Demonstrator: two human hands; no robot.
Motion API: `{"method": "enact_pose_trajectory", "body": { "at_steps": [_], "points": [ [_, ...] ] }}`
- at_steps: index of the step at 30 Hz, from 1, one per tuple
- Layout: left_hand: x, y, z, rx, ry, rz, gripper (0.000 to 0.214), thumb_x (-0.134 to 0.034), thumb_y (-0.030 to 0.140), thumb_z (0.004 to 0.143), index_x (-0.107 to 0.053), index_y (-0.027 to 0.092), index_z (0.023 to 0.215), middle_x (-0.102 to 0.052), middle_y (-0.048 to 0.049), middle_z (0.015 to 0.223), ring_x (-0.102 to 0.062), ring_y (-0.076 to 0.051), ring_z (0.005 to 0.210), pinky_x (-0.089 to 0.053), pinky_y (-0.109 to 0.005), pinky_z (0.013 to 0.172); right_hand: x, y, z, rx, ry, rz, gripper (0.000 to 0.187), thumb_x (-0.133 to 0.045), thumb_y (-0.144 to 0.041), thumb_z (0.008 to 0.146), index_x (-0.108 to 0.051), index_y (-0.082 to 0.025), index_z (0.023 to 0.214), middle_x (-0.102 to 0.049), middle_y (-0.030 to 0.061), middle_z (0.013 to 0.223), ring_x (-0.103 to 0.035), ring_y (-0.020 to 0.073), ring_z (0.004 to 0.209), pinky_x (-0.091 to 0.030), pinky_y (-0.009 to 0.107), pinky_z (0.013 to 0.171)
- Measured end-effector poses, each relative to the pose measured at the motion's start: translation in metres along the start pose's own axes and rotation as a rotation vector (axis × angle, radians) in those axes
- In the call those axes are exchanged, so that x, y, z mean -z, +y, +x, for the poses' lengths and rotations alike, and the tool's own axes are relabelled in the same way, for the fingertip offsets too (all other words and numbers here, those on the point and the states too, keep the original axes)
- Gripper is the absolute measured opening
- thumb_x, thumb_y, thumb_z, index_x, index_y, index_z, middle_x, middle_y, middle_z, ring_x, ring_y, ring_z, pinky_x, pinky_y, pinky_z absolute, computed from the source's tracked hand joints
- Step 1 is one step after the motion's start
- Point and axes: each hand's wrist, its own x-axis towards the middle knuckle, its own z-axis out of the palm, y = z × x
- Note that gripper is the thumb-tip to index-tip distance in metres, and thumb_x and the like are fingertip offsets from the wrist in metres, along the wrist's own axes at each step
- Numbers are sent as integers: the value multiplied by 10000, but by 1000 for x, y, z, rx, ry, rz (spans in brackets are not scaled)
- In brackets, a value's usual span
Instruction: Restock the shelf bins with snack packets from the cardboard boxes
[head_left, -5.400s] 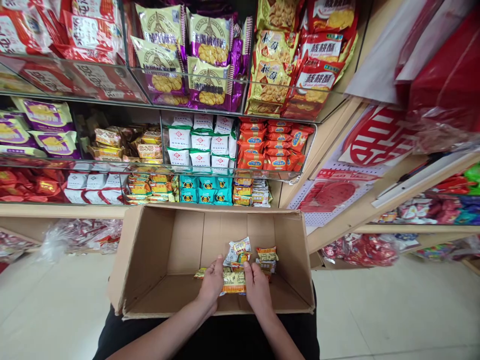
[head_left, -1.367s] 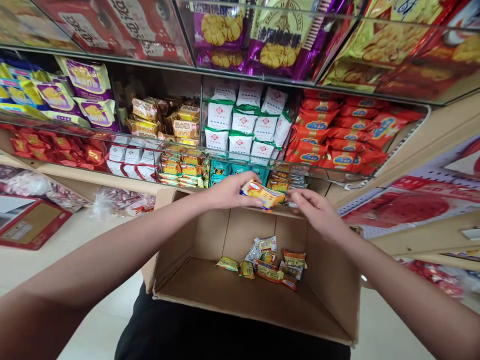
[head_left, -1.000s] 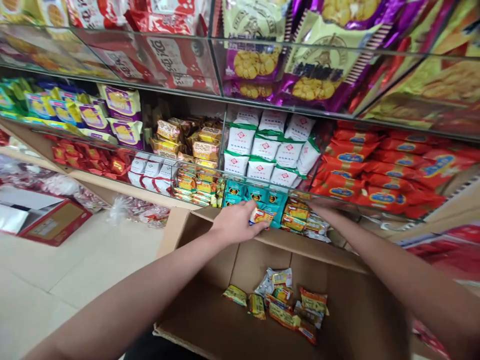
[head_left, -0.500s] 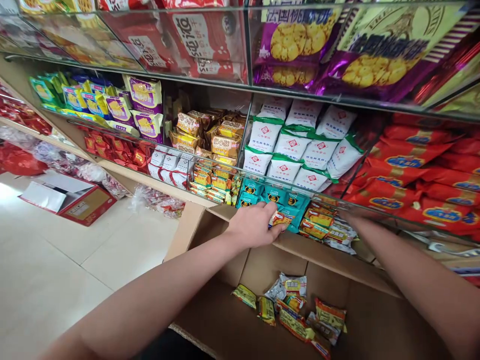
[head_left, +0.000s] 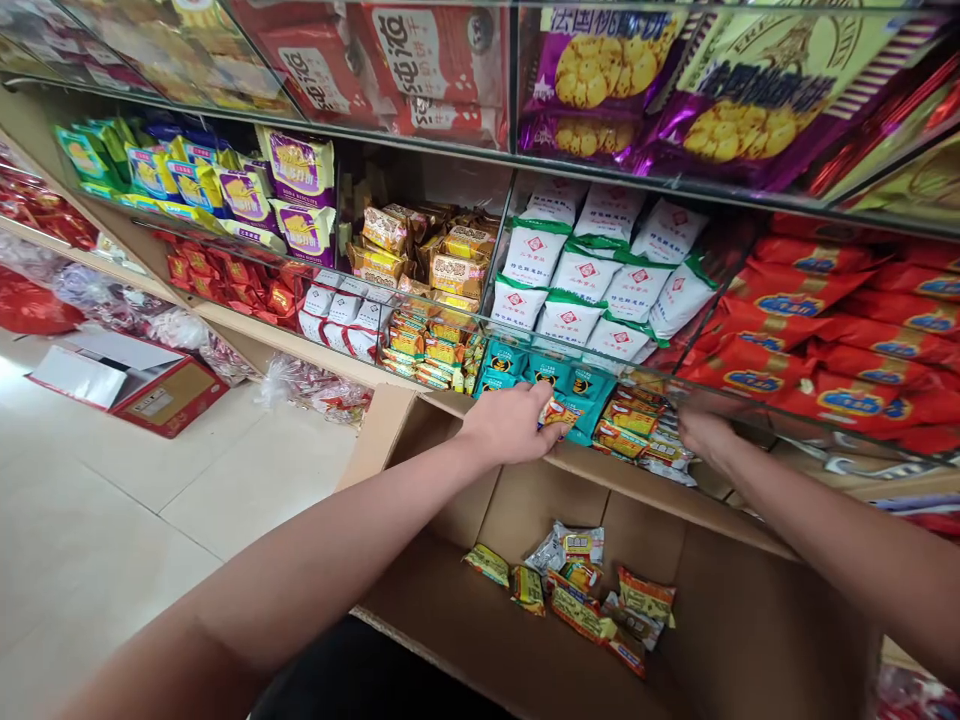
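Observation:
My left hand [head_left: 511,422] is closed round a small orange-and-white snack packet [head_left: 562,412], above the near flap of a cardboard box [head_left: 656,492]. Just behind it, teal packets [head_left: 589,385] fill part of the lowest shelf row. On the right, my right hand [head_left: 706,436] reaches to the end of that row, against silver-wrapped packets [head_left: 670,450]; its fingertips are mostly hidden, so their grip is unclear. Orange-and-yellow packets [head_left: 624,428] lie between the two hands. Inside the box are several loose packets, among them a silver one [head_left: 574,545] and an orange one [head_left: 646,597].
Glass dividers split the shelf into bays. White-and-green bags [head_left: 589,275] are stacked above the teal packets, red packs [head_left: 787,310] to the right. A glass shelf edge [head_left: 450,150] runs overhead. A red carton [head_left: 139,385] stands on the tiled floor [head_left: 97,540] at left.
My right hand has shifted slightly left and shows more clearly beside the silver packets. The left hand keeps its hold on the packet. The camera view has moved a little.

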Motion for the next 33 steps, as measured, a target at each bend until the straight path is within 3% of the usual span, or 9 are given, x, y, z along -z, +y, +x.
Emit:
{"method": "enact_pose_trajectory", "body": {
  "at_steps": [4,8,15,18,21,24,26,29,33],
  "points": [
    [0,-1,1,-3,-8,8,426,-311,566,782,-446,215,980,-582,-61,924,-580,-239,838,-452,-342,656,6,-10,-23,-153,97,162,36,-546,-210,744,-522,-216,769,-593,8,722,-571,129,663,-470,206,528],
    [-1,0,1,3,1,18,440,-305,576,778,-449,217,987,-587,-59,931,-577,-241,848,-447,-342,667,15,-20,-38,-242,148,245,128,-525,-110,711,-486,-230,733,-585,-21,689,-571,100,651,-492,186,570],
    [0,2,2,63,-14,4,472,-352,596,754,-459,222,1023,-586,-63,961,-567,-238,871,-421,-315,694,33,-29,-61,-361,119,162,188,-619,-65,598,-515,-178,708,-567,-26,628,-529,97,504,-472,213,450],
    [2,-1,1,64,24,-16,466,-377,582,756,-462,216,1032,-582,-63,971,-564,-231,882,-418,-309,717,43,-39,-87,-206,175,-37,191,-686,-138,561,-570,-164,711,-556,-24,603,-477,84,481,-412,193,440],
    [2,5,-8,-54,218,-150,435,-388,519,788,-427,210,1091,-535,-70,1079,-530,-205,966,-406,-299,801,44,-59,-133,140,212,-212,276,-670,-297,613,-588,-180,848,-591,-5,728,-517,112,610,-433,232,582],
    [-7,29,-30,-172,396,-460,398,-401,453,808,-374,198,1113,-491,-72,1132,-490,-164,1019,-399,-265,853,25,-76,-190,377,35,-193,303,-580,-358,708,-542,-197,962,-588,20,903,-539,148,786,-427,282,728],
    [-19,50,-49,-146,355,-716,351,-331,449,837,-351,206,1090,-514,-58,1068,-535,-137,907,-450,-257,768,2,-75,-222,481,-68,-182,264,-523,-324,755,-506,-200,987,-561,39,951,-527,163,842,-420,306,765],
    [-39,72,-74,-57,198,-998,332,-250,469,851,-333,217,1051,-541,-40,966,-563,-113,755,-481,-246,632,-32,-58,-251,548,-32,-223,233,-456,-254,781,-471,-172,998,-507,95,982,-496,194,913,-407,346,806],
    [-55,66,-91,-72,61,-1020,484,-601,465,654,-375,194,985,-559,-32,935,-559,-131,823,-469,-254,722,-45,-36,-262,522,-241,-245,225,-493,-258,754,-513,-183,965,-522,85,965,-501,198,919,-419,344,810]
  ]
}}
